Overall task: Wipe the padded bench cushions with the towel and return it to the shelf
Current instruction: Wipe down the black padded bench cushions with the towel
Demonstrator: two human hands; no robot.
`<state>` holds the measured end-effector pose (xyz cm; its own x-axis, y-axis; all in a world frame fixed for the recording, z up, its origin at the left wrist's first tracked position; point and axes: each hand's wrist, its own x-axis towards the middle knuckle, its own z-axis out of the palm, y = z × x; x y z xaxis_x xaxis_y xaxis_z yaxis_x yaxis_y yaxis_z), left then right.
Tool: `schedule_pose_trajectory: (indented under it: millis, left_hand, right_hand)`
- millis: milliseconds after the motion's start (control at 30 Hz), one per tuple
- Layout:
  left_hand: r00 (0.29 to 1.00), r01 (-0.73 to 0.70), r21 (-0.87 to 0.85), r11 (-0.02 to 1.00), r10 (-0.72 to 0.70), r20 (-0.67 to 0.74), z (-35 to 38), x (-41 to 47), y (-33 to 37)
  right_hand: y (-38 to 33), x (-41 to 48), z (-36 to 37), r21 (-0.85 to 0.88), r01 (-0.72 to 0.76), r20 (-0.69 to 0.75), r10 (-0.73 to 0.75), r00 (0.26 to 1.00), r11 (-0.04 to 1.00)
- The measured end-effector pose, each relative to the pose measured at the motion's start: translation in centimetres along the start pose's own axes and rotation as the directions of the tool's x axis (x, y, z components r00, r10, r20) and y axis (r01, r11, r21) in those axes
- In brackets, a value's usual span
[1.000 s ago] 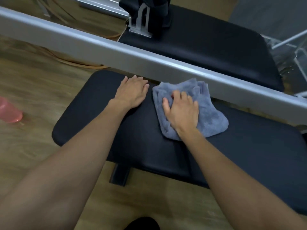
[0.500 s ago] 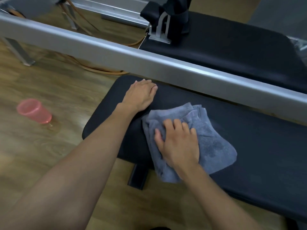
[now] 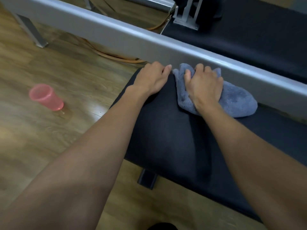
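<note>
Black bench cushion [image 3: 174,138] nearest. Left hand [image 3: 150,80] rests palm-down at its far left corner, fingers relaxed. Just beside it, right hand [image 3: 203,85] grips the bunched grey-blue towel [image 3: 237,100] on the cushion, against the grey metal rail [image 3: 132,40]. Pink plastic cup [image 3: 46,97] on the wood floor, left. Second dark cushion [image 3: 249,39] beyond the rail.

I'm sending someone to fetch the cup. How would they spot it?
Find the black padded bench beside the grey metal rail. On the wooden floor off its left end sits the cup. It is the only translucent pink thing there.
</note>
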<state>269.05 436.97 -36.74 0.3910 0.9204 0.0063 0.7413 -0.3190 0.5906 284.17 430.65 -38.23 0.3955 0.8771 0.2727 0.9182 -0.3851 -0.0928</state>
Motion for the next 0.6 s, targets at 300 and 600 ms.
schedule_pose_trajectory:
  millis: [300, 600]
  left_hand:
    - [0.997, 0.077, -0.206, 0.975, -0.079, -0.005, -3.5, -3.6, -1.1]
    - [0.983, 0.147, -0.499, 0.854, -0.181, -0.020, -4.2, -0.9, -4.1]
  right_hand:
    - [-6.7, -16.7, -5.3, 0.095, 0.171, 0.054, -0.177, 0.983, 0.981]
    - [-9.2, -10.6, -3.0, 0.224, 0.202, 0.049, -0.218, 0.975, 0.953]
